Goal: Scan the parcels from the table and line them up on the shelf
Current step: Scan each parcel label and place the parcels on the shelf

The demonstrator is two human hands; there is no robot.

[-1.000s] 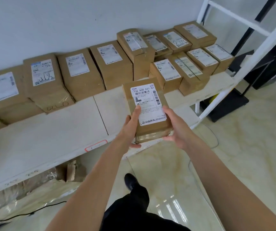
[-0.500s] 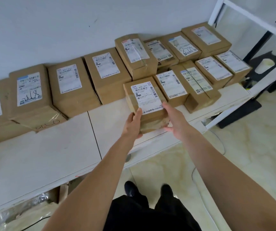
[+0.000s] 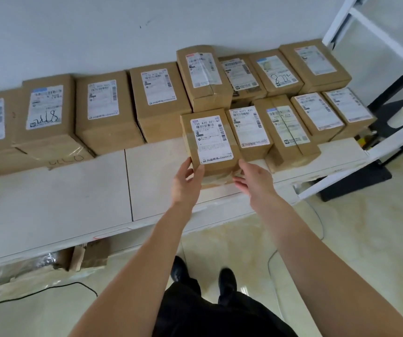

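Since a second ago the parcel [image 3: 211, 142] has gone from mid-air down onto the shelf [image 3: 74, 198], tucked left of the front row parcel [image 3: 250, 128]. Looks like a stiff, light cardboard box with slick tape, so I'd grab it by the side edges. Left hand [image 3: 187, 180] rests straight fingers on its near-left corner; right hand [image 3: 254, 177] hangs loose and relaxed, both arms reaching forward.
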